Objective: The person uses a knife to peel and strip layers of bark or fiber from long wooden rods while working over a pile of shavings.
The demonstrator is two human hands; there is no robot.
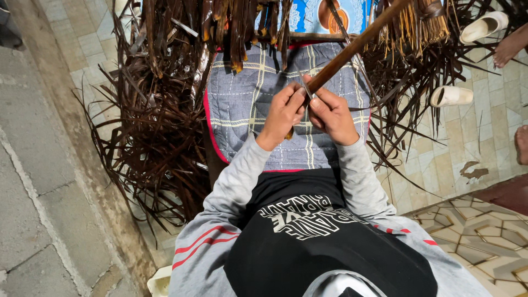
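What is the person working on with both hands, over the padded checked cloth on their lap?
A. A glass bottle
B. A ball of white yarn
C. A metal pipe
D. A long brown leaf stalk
D: the left hand and right hand both close around the near end of a long brown leaf stalk that slants up to the right above the checked cloth, with dried brown leaf strips heaped alongside.

Both hands, the left hand (pixel 283 113) and the right hand (pixel 331 115), are bare, with no gloves, rings or watch showing. Behind each wrist begins a long grey sleeve (pixel 234 181) with ribbed cuffs, marked further up the arm by thin red stripes (pixel 203 242). Between the sleeves lies a black chest panel (pixel 308 242) bearing white block lettering.
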